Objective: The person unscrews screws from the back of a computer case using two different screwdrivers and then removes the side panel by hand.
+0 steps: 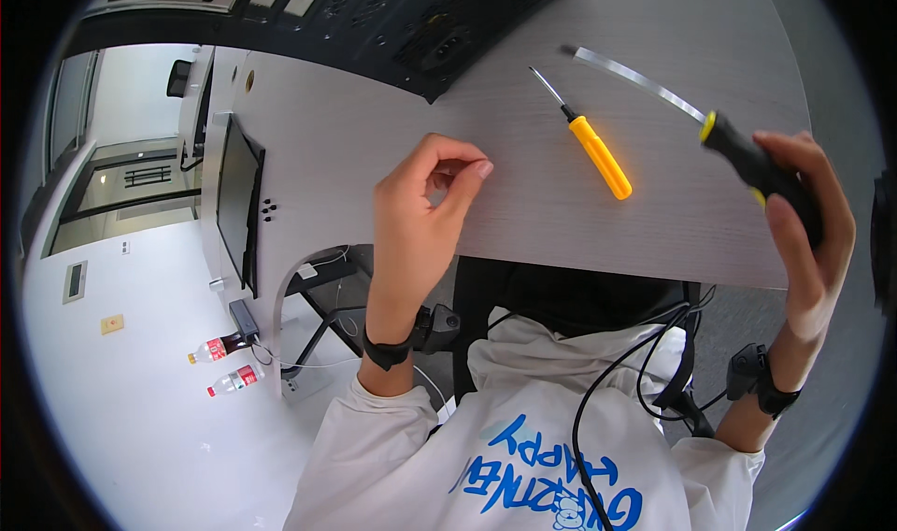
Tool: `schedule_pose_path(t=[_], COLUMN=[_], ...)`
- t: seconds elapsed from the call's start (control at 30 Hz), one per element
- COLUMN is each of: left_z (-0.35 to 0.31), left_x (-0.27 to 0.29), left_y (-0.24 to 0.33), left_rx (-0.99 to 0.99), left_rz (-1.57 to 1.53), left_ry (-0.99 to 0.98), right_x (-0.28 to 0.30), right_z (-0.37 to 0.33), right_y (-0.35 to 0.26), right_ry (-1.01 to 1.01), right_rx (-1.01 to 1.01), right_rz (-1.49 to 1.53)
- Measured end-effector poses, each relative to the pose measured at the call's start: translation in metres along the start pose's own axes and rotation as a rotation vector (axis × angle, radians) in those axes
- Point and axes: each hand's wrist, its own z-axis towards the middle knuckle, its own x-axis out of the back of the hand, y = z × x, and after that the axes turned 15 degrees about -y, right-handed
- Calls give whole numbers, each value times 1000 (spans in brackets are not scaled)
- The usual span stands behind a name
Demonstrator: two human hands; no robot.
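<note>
My right hand [808,222] is wrapped around the black-and-yellow handle of a large screwdriver [761,162]. Its long silver shaft slants up and left, with the dark tip above the desk. A smaller screwdriver [598,157] with a yellow handle lies on the desk between my hands, tip pointing away to the upper left. Over the desk to its left, my left hand [425,194] is pinched, thumb against index finger. Anything between those fingertips is too small or hidden to make out. Beyond both hands, a black computer case [411,26] rests on the desk, its port side facing me.
Several small black pieces [269,210] lie on the grey desk [318,148] beside a monitor [241,204] at the left. Two bottles [234,380] and a black adapter [245,320] are farther left. Black cables [645,344] hang across my lap.
</note>
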Motion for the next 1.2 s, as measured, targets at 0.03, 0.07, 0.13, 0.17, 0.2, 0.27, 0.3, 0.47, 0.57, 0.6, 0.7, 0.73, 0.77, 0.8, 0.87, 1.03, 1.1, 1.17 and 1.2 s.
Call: schedule_pose_path(t=[0.03, 0.07, 0.13, 0.17, 0.2, 0.27, 0.3, 0.47, 0.57, 0.6, 0.7, 0.73, 0.77, 0.8, 0.87, 1.03, 1.1, 1.17, 1.2], left_z=[0, 0, 0, 0, 1, 0, -1, -3, -4, -4, -4, -4, -5, -5, -6, -8, -9, -9, -9], left_x=[1, 2, 6, 7, 8, 9, 10, 8, 7, 7, 10, 10, 10, 9, 9, 7, 10, 10, 9], left_y=[1, 4, 9, 12, 14, 16, 15, 9, 10, 9, 1, -1, -2, -2, -1, -1, -5, -6, -6], left_rx=[-1, 1, -72, -68, -90, -108, -130, -140, -151, -186, -277, -336, -333, -370, -405, -483, -522, -560, -569], left_rz=[-165, -167, -394, -393, -405, -417, -405, -492, -543, -558, -635, -696, -696, -707, -720, -739, -702, -666, -673], left_ry=[20, 26, 61, 75, 80, 93, 84, 87, 111, 104, 61, 23, 25, 12, -2, 49, 18, -15, -6], right_x=[2, 1, -7, -11, -14, -17, -18, -27, -26, -25, -24, -25, -26, -26, -25, -21, -19, -18, -18], right_z=[-1, -2, -1, -1, -1, 1, 2, 2, 1, 1, 0, 0, 0, 0, 0, 1, 2, 2, 3], right_y=[1, 4, 3, 3, 4, 2, 2, 13, 16, 16, 15, 15, 16, 16, 17, 23, 24, 27, 28], right_ry=[-34, -93, -142, -166, -161, -155, -162, -176, -209, -212, -223, -204, -184, -186, -194, -250, -266, -281, -286], right_rx=[34, 83, 101, 109, 100, 68, 70, 117, 141, 140, 150, 169, 189, 187, 239, 326, 341, 399, 418], right_rz=[39, 137, 232, 279, 309, 363, 361, 395, 393, 393, 377, 372, 368, 368, 354, 355, 364, 344, 338])
